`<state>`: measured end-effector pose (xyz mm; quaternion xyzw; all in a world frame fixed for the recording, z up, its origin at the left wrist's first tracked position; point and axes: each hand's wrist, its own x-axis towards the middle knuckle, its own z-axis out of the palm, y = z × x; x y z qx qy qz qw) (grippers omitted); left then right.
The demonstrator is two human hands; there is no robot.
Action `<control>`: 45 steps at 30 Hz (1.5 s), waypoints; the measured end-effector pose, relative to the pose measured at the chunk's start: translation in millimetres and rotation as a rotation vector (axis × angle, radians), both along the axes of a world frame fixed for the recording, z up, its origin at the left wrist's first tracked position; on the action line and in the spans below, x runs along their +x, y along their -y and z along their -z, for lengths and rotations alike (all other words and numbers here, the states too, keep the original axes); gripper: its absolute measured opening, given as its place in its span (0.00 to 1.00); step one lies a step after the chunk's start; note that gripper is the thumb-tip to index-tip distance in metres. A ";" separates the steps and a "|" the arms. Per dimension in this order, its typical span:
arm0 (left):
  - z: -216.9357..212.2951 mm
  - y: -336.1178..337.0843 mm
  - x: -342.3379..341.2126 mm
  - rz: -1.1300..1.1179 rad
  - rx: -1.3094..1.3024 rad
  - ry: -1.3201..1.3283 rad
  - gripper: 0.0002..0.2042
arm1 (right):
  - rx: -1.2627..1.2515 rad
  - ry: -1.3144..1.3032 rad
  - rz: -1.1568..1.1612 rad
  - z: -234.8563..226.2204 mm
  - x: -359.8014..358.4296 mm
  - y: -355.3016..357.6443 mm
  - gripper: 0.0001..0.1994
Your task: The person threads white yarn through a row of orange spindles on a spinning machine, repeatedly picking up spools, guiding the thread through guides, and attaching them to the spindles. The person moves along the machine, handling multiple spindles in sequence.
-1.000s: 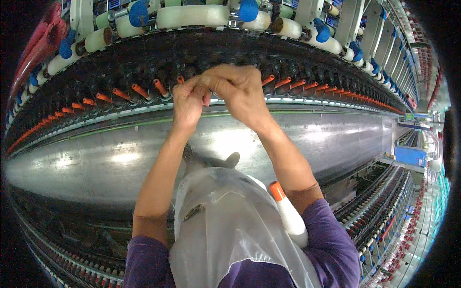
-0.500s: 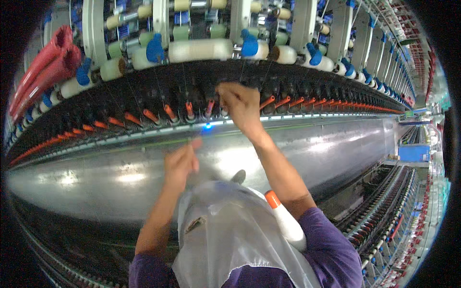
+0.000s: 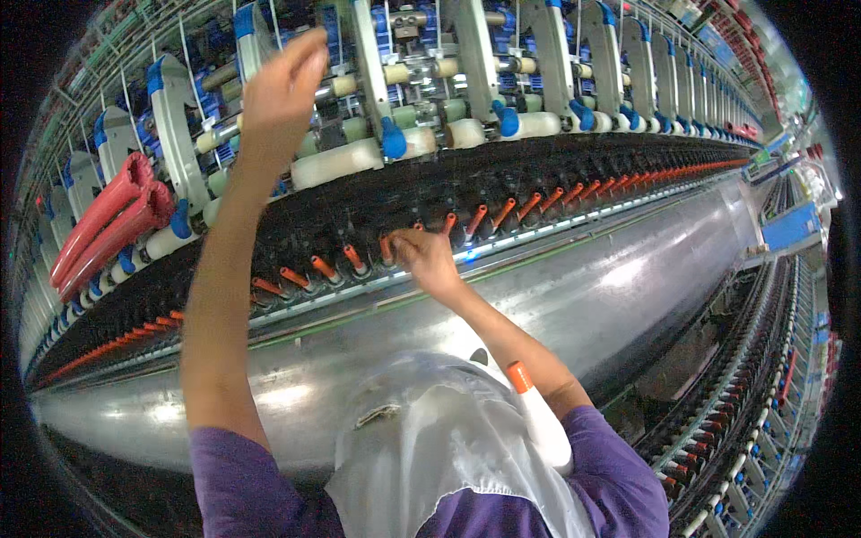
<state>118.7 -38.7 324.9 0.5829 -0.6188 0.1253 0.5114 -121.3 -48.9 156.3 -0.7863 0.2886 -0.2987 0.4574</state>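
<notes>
My left hand (image 3: 282, 90) is raised high at the left, in front of the rollers of a spinning frame. Its fingers are drawn together and slightly blurred; what they may hold cannot be made out. Lower down, my right hand (image 3: 426, 255) reaches into the row of spindles with curled fingers. Its fingertips are against or just beside the top of an orange bobbin tube (image 3: 387, 249); any thread between them is too fine to see. More orange tubes (image 3: 505, 210) stand along the row on both sides. A white yarn bobbin with an orange tip (image 3: 545, 421) sticks out beside my grey-white apron (image 3: 430, 448).
White rollers (image 3: 336, 163) with blue end pieces run above the spindles. Red glossy tubes (image 3: 112, 224) lie on the frame at the left. A smooth metal panel (image 3: 610, 269) slopes below the spindle rail. Another spindle row (image 3: 717, 412) stands at the right.
My left hand has risen from over the metal panel to the rollers at the upper left. My right hand stays at the spindles, now lower in view. The view has shifted and tilted.
</notes>
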 end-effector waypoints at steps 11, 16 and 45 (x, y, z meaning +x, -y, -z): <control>-2.4 160.9 104.4 -0.606 0.742 0.617 0.18 | -0.161 -0.180 -0.027 24.9 -79.9 -28.8 0.08; -14.6 148.8 87.4 -0.451 0.439 0.248 0.20 | -0.293 -0.290 -0.102 45.4 -86.9 -28.2 0.07; 36.6 40.5 7.0 -0.601 0.863 -0.022 0.13 | -0.420 -0.457 -0.387 94.6 -227.9 48.4 0.06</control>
